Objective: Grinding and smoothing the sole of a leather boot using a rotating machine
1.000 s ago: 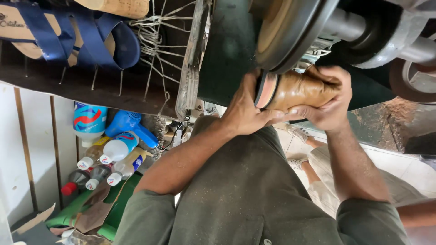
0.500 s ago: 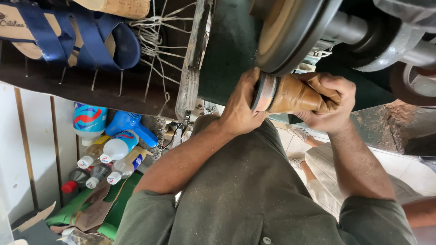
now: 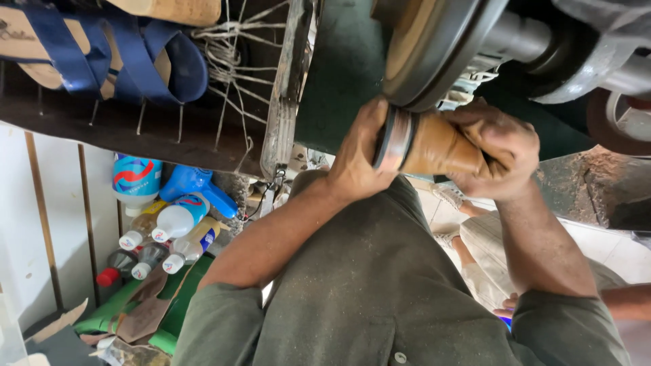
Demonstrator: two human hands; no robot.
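Both my hands hold a brown leather shoe [image 3: 434, 144] against the rim of a large round grinding wheel [image 3: 441, 47] on a machine. My left hand [image 3: 359, 156] grips the shoe at its sole edge, right beside the wheel. My right hand [image 3: 495, 146] wraps around the shoe's upper from the other side. The shoe's sole rim touches the wheel's lower edge. My arms in grey-green sleeves reach out from my body toward it.
A dark shelf [image 3: 122, 115] at upper left carries blue strapped sandals [image 3: 102, 57]. Below it stand several plastic bottles [image 3: 169, 224] and leather scraps [image 3: 135, 315]. The wheel's shaft [image 3: 529, 37] runs right. Another person's sandalled feet [image 3: 451, 203] and a hand [image 3: 624, 301] show at lower right.
I have turned the shoe in my hands against the wheel, so its sole edge now faces left under the rim. My right hand has shifted further over the upper.
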